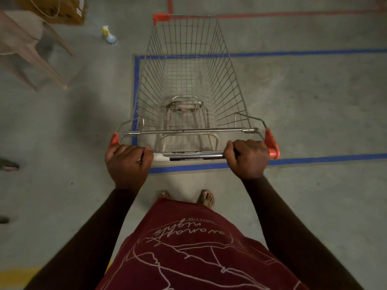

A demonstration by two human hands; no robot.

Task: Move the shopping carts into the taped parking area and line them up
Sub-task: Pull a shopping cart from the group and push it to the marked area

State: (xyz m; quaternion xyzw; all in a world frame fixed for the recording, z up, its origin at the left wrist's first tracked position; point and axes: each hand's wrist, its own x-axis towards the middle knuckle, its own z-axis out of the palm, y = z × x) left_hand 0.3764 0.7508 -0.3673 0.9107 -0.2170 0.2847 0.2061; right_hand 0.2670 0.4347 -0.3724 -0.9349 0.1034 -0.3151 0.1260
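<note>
An empty wire shopping cart (188, 84) with orange corner caps stands in front of me, pointing away. My left hand (128, 162) grips the left end of its metal handle bar (194, 156). My right hand (247, 159) grips the right end. Blue tape (314, 160) marks a rectangle on the concrete floor; its near line runs just under the handle and its left line (136, 80) runs beside the basket's left side. Most of the basket lies inside that rectangle. No other cart is in view.
A plastic chair (27, 45) and a cardboard box (60, 9) stand at the far left. A spray bottle (110, 35) lies on the floor left of the cart's front. Red tape (293, 14) runs beyond the blue rectangle. Another person's feet (8, 165) show at the left edge.
</note>
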